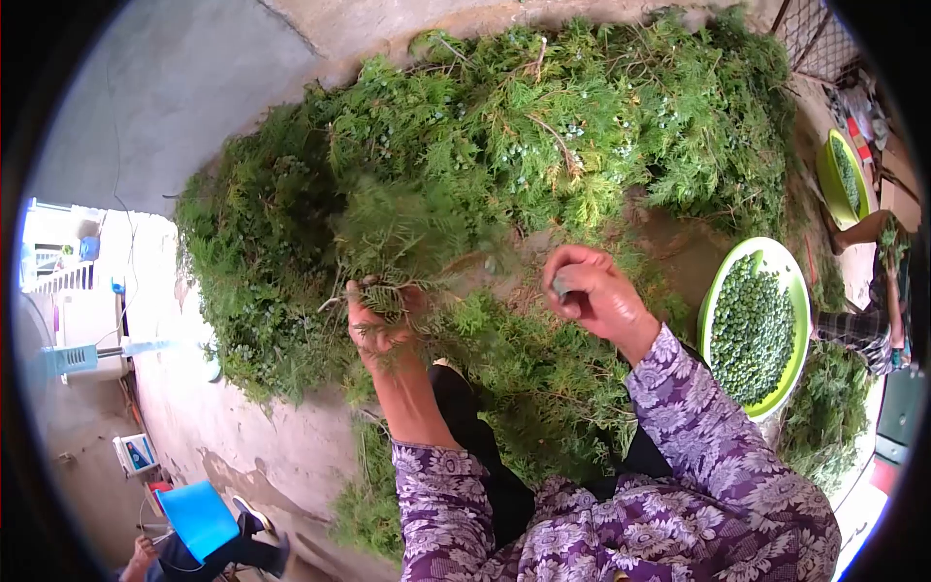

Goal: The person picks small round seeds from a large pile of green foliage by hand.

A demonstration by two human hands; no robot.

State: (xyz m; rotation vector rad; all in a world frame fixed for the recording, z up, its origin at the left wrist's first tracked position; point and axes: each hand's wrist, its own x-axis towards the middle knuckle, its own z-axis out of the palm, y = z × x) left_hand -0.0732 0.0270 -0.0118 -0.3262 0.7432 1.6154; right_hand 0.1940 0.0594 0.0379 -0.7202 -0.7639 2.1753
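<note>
My left hand [383, 320] is closed round the woody stem of a leafy evergreen branch [402, 233], whose blurred foliage spreads upward from the fingers. To its right, my right hand [601, 296] is pinched shut, with a small green cone [561, 287] partly showing between thumb and fingers. The two hands are apart. Beyond them lies a large heap of cut evergreen branches [601, 126], dotted with pale bluish-green cones. On the right stands a lime-green basin [803, 320] holding many small green cones [752, 335].
More cut branches [543, 388] lie between and around my legs. Another green basin [836, 199] stands at the far right, near a person [878, 310] holding greenery. At lower left, a person's leg [247, 553] shows beside a blue object [199, 519]. A wall [194, 97] rises behind the heap.
</note>
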